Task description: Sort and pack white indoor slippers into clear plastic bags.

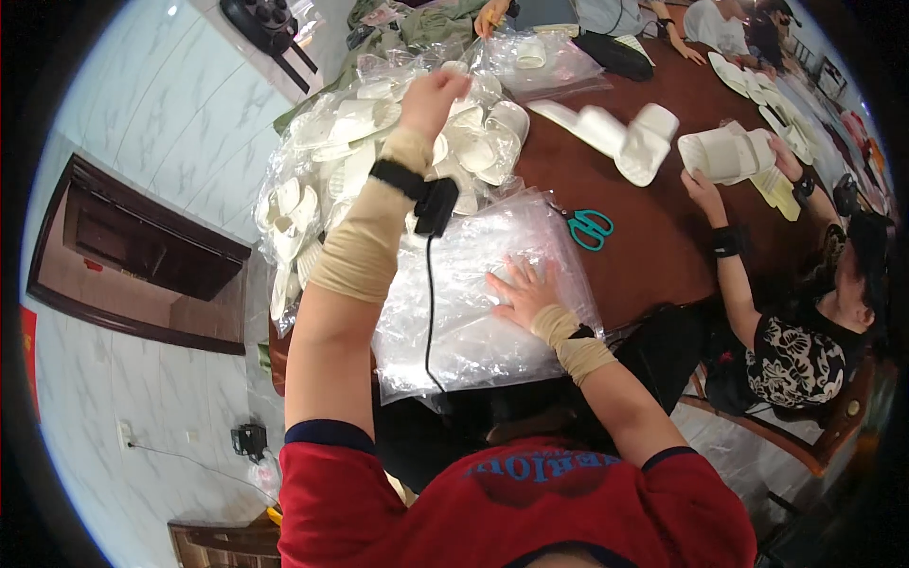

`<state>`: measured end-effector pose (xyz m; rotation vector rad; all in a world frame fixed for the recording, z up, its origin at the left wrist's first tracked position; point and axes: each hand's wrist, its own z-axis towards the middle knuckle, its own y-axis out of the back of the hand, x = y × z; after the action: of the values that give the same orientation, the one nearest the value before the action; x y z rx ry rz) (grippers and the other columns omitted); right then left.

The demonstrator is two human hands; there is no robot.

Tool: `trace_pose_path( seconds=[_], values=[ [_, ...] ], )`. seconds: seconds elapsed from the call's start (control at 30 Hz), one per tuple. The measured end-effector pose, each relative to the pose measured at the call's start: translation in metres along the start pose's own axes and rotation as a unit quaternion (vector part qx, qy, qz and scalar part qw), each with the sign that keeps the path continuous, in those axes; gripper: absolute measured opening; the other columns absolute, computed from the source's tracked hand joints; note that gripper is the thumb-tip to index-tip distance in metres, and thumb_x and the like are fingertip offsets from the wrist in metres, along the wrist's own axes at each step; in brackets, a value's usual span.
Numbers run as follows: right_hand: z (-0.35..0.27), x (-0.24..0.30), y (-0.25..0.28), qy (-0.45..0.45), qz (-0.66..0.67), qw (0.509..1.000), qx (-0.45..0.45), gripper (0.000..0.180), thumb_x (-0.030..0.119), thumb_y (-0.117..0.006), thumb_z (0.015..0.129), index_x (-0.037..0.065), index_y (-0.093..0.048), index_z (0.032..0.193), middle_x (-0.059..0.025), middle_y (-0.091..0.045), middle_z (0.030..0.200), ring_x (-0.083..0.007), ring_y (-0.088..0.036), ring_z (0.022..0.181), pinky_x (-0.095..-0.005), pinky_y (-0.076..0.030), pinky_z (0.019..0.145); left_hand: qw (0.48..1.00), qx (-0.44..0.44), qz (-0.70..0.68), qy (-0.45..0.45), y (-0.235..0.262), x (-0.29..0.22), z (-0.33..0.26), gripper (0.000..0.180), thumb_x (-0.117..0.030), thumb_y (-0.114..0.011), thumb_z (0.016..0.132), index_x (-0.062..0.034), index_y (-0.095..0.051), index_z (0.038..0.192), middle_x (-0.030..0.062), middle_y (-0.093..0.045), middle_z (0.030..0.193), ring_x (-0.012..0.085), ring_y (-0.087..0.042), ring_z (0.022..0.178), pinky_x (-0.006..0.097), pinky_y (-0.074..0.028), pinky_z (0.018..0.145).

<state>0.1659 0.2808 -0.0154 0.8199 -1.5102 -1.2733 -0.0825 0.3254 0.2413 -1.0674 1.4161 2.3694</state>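
Note:
My left hand (pixel 436 102) is raised over the far side of a heap of white slippers (pixel 360 123) in clear plastic bags. Its fingers are curled closed, and whatever they may hold is hidden. Flat on a stack of clear plastic bags (pixel 445 312) at the table's near edge lies my right hand (pixel 528 295), fingers spread. Both forearms wear tan sleeves, and a black strap with a small device and cable circles my left wrist. Teal-handled scissors (pixel 591 230) rest just right of the bag stack.
Loose white slippers (pixel 639 142) lie on the brown table (pixel 653 246). At the right, a seated person's hands (pixel 703 194) hold a pair of slippers (pixel 727 156). Another hand (pixel 492 17) is at the far edge, near a bagged slipper (pixel 531 53). More slippers (pixel 757 85) lie far right.

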Motion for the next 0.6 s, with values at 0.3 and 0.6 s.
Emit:
trace_pose_path(
  seconds=[0.3, 0.6],
  values=[
    [0.000, -0.004, 0.000, 0.005, 0.019, 1.000, 0.010, 0.062, 0.054, -0.046, 0.090, 0.036, -0.026, 0.146, -0.0084, -0.018, 0.156, -0.0292, -0.027, 0.139, -0.0700, -0.008, 0.105, 0.921, 0.085, 0.376, -0.062, -0.111, 0.138, -0.066, 0.018, -0.022, -0.065, 0.078, -0.0202, -0.070, 0.095, 0.0044, -0.051, 0.128, 0.0294, -0.052, 0.113, 0.044, -0.045, 0.090],
    [-0.001, 0.005, 0.007, -0.002, 0.007, 0.999, 0.052, 0.063, 0.055, -0.042, 0.091, 0.035, -0.022, 0.148, -0.0082, -0.013, 0.157, -0.0301, -0.027, 0.139, -0.0693, -0.005, 0.106, 0.954, -0.154, 0.248, -0.066, -0.063, 0.086, -0.009, 0.023, -0.031, -0.054, 0.089, -0.0136, -0.065, 0.079, 0.0090, -0.067, 0.071, 0.0320, -0.064, 0.071, 0.045, -0.047, 0.064]
  ],
)
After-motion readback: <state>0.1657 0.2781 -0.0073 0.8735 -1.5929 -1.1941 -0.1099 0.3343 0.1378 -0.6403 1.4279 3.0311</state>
